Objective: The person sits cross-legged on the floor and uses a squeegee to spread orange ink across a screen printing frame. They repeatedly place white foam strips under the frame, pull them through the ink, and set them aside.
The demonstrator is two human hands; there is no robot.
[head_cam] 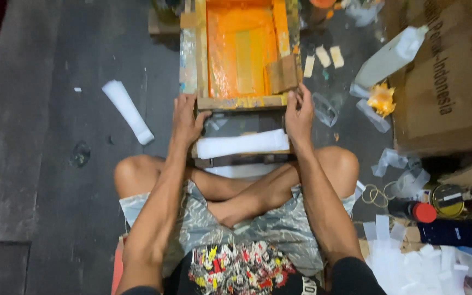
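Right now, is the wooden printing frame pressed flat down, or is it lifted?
Lifted, it seems. Both hands, left hand and right hand, hold the near edge of the orange-stained frame, and the white piece lies uncovered before it.

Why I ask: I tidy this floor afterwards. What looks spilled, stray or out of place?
One white strip lies alone on the dark floor, left of the left hand. Clear plastic scraps and white slips litter the right side. Orange ink coats the wooden screen frame that both hands grip; the right hand holds its corner.
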